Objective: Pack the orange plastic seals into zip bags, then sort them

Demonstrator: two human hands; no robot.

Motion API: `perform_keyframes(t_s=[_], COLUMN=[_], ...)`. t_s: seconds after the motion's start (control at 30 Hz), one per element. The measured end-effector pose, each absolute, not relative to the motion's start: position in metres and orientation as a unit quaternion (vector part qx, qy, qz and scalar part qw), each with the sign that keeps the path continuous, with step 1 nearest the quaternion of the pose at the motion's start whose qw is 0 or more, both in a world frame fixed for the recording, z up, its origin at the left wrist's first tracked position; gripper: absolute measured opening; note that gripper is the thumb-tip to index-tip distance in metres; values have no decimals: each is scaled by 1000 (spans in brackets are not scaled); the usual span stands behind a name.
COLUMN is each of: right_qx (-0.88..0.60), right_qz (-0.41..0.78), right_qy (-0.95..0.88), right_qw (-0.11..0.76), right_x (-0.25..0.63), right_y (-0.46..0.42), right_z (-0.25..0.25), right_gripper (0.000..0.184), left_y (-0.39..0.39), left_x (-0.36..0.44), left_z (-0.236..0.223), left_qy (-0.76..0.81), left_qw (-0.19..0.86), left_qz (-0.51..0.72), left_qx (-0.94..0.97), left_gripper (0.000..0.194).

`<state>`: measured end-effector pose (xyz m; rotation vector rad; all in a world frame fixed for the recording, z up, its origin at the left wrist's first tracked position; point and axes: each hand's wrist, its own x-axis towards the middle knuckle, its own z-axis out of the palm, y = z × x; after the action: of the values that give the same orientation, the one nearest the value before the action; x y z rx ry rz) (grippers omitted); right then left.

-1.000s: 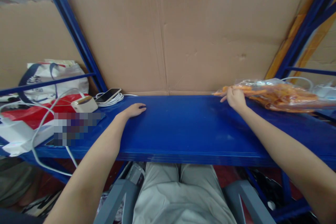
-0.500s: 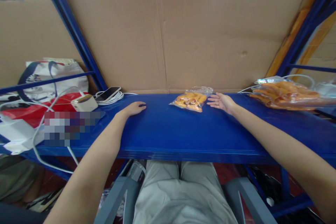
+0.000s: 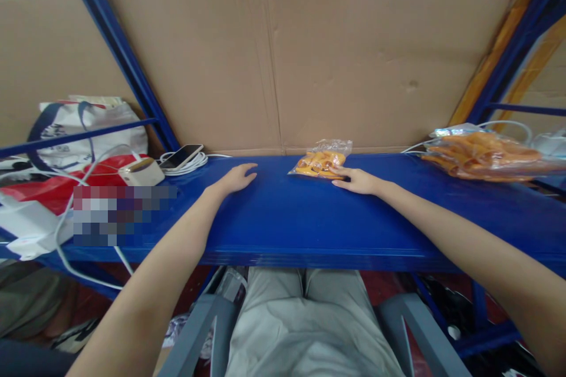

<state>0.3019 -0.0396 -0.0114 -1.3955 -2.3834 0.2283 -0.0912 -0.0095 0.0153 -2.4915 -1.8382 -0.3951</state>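
Grey trousers (image 3: 305,324) nearest, between two grey armrests (image 3: 194,330); then the blue shelf (image 3: 287,224), front edge just past the knees; left hand (image 3: 236,179) low over the shelf, thumb and fingers apart, holding nothing; right hand (image 3: 360,181) at the near right corner of the small clear bag (image 3: 319,162), fingers touching it, thumb a bit apart; can't tell if they pinch the film.

Progress: small bag is out on the shelf, right hand on it; looks not lifted, orange pieces inside; can't tell if it is sealed or open; left hand not on it.

Bag sits mid-shelf towards the back, between the hands; shiny, crumpled film, loose at the far end; yellow-orange curled pieces, bunched.

Larger clear bag (image 3: 486,156) of orange items at right; phone (image 3: 183,156) by coiled white cable (image 3: 190,166) at left; brown cardboard (image 3: 354,59) behind.
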Motion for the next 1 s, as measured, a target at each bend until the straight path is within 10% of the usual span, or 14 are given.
perform_keyframes(t_s=[0.57, 0.83, 1.0], right_qx=[-642, -623, -550], right_qz=[-96, -189, -28], right_qy=[-760, -710, -697], right_qw=[39, 269, 460], right_x=[263, 267, 267], right_y=[-41, -52, -40], right_z=[40, 48, 45], right_gripper=[32, 39, 22], left_y=[-12, 4, -2], left_x=[51, 52, 62], left_z=[40, 31, 33], left_qy=[-528, -470, -430], left_qw=[118, -62, -302], left_qz=[-59, -500, -586], left_qx=[-839, -725, -617], left_gripper=[27, 7, 14])
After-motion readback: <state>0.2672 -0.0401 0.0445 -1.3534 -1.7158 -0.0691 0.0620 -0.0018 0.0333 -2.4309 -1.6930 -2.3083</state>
